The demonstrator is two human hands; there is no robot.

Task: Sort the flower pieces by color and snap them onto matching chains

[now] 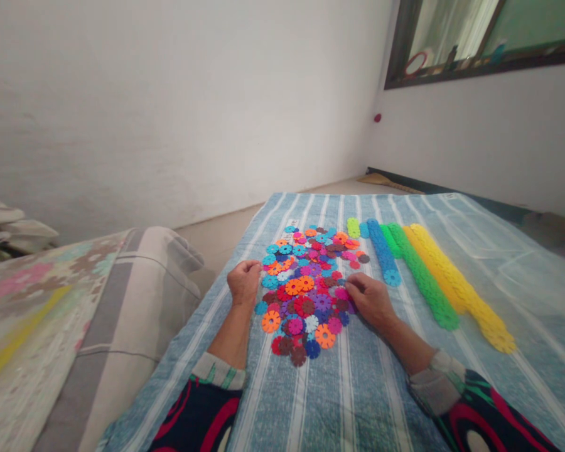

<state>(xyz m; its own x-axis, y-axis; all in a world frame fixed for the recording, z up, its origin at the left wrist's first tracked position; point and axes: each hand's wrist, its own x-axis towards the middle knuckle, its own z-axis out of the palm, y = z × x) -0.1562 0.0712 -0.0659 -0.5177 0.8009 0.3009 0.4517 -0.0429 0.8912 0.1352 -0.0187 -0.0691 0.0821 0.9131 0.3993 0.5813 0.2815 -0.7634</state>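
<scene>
A pile of flower-shaped plastic snowflake discs (306, 285) in orange, red, blue, purple, pink and brown lies spread on the striped cloth. At its left edge is my left hand (243, 281), fingers curled closed; whatever they hold, if anything, is hidden. My right hand (370, 300) is at the right edge, thumb and fingertips pinched together low beside the discs. I cannot make out what is between them. Right of this hand lie rows of overlapping discs sorted by colour: a blue row (381, 248), a green row (424, 276) and a yellow row (466, 285).
A blue-and-white striped cloth (329, 402) covers the table. Beside the yellow row, clear plastic (513, 251) lies on the right. At left stands a seat or bed with a grey striped cover (136, 301). White walls and a window (480, 37) are beyond.
</scene>
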